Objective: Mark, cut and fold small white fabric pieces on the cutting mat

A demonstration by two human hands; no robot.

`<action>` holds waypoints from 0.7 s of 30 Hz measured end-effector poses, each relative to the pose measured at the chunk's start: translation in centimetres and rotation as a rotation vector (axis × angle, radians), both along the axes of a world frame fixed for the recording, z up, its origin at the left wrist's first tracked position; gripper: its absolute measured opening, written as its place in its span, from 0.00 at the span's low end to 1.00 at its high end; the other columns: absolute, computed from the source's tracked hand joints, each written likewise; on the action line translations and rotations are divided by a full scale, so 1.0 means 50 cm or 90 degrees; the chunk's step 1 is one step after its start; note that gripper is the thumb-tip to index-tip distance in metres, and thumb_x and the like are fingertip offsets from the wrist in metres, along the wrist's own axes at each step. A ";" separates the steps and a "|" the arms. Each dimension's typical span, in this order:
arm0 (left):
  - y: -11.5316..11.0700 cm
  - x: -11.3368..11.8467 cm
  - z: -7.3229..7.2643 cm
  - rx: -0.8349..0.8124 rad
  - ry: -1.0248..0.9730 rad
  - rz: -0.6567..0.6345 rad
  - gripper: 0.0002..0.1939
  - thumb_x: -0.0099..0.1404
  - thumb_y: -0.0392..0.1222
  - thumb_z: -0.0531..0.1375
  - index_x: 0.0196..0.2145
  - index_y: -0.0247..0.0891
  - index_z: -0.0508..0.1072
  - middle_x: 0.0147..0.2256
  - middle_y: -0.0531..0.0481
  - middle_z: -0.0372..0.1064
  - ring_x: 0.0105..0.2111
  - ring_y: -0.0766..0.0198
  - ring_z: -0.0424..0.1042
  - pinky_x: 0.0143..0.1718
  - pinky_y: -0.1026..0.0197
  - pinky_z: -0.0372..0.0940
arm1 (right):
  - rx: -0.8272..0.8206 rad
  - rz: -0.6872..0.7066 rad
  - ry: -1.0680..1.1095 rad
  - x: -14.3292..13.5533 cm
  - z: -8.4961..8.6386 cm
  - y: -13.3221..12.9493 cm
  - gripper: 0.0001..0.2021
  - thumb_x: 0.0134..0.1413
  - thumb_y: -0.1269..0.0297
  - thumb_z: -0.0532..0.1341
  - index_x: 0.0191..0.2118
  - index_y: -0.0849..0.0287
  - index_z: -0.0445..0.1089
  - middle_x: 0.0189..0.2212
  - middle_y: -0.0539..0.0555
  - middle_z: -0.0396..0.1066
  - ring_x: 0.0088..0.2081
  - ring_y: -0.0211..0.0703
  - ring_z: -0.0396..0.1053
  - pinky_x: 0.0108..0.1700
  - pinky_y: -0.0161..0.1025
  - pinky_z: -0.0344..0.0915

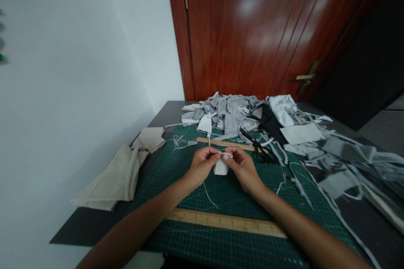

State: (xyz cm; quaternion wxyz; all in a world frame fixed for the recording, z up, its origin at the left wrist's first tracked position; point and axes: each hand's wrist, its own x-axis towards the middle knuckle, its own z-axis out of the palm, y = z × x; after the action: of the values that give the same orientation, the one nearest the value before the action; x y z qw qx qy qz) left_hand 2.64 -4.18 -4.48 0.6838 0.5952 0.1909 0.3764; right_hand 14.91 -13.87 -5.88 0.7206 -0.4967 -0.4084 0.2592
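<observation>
Both hands meet above the middle of a green cutting mat (176, 172). Between them is a small white fabric piece (221, 168), its lower part hanging below the fingers. My left hand (203, 164) pinches its upper left edge between thumb and fingers. On the right side, my right hand (243, 166) grips the same edge, thumb in front. A thin loose thread (208, 196) lies on the mat under my left hand.
A wooden ruler (227, 220) crosses the mat nearer me, another ruler (233, 144) lies beyond my hands. Black scissors (263, 153) rest behind my right hand. Scrap fabric (233, 117) is heaped at the back; beige cloth (110, 178) lies left.
</observation>
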 end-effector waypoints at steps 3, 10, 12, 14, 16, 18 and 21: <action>-0.005 0.000 0.001 0.005 -0.008 0.004 0.22 0.49 0.56 0.76 0.30 0.35 0.78 0.29 0.50 0.75 0.30 0.64 0.71 0.34 0.62 0.65 | -0.026 0.043 0.057 -0.005 0.006 -0.002 0.17 0.48 0.49 0.74 0.35 0.56 0.76 0.30 0.51 0.76 0.30 0.43 0.71 0.33 0.39 0.69; -0.009 0.001 -0.006 0.068 -0.007 0.043 0.21 0.54 0.57 0.73 0.30 0.36 0.76 0.31 0.50 0.75 0.33 0.62 0.72 0.38 0.61 0.65 | -0.023 0.008 0.070 -0.005 0.007 -0.004 0.14 0.46 0.51 0.75 0.31 0.55 0.78 0.28 0.51 0.78 0.30 0.43 0.71 0.34 0.39 0.68; -0.008 0.002 -0.012 0.101 0.002 0.052 0.19 0.56 0.56 0.72 0.30 0.37 0.75 0.31 0.50 0.74 0.33 0.61 0.71 0.38 0.61 0.65 | -0.026 -0.009 0.034 -0.004 0.006 -0.004 0.14 0.47 0.51 0.74 0.31 0.56 0.79 0.28 0.51 0.78 0.30 0.44 0.71 0.34 0.39 0.68; -0.007 0.003 -0.017 0.124 0.017 0.053 0.18 0.57 0.55 0.70 0.30 0.37 0.74 0.31 0.50 0.73 0.33 0.61 0.71 0.37 0.61 0.65 | -0.033 -0.025 -0.006 -0.004 0.005 -0.005 0.14 0.49 0.51 0.73 0.32 0.56 0.78 0.28 0.52 0.78 0.29 0.44 0.71 0.33 0.39 0.67; -0.007 0.003 -0.020 0.138 0.033 0.054 0.17 0.58 0.54 0.69 0.30 0.37 0.73 0.31 0.50 0.73 0.32 0.61 0.71 0.36 0.61 0.64 | -0.038 -0.039 -0.033 -0.003 0.004 -0.006 0.14 0.51 0.51 0.72 0.32 0.57 0.78 0.27 0.51 0.77 0.28 0.43 0.70 0.31 0.38 0.66; -0.008 0.002 -0.019 0.152 0.050 0.059 0.16 0.59 0.53 0.68 0.30 0.37 0.73 0.30 0.50 0.72 0.31 0.62 0.70 0.35 0.61 0.64 | -0.039 -0.047 -0.046 -0.003 0.004 -0.008 0.14 0.51 0.50 0.71 0.32 0.57 0.78 0.27 0.52 0.77 0.28 0.43 0.70 0.30 0.38 0.66; -0.008 -0.001 -0.014 0.171 0.069 0.026 0.16 0.60 0.53 0.67 0.32 0.36 0.73 0.28 0.51 0.70 0.29 0.64 0.68 0.32 0.62 0.62 | -0.039 -0.053 -0.058 0.002 0.006 -0.009 0.14 0.51 0.51 0.71 0.32 0.58 0.79 0.27 0.52 0.78 0.28 0.44 0.71 0.30 0.38 0.66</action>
State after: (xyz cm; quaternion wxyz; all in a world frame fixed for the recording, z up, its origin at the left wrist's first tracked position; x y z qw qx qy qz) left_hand 2.59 -4.59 -5.18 0.5790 0.6967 0.1873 0.3799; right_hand 14.98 -14.33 -5.59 0.6960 -0.5463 -0.4117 0.2183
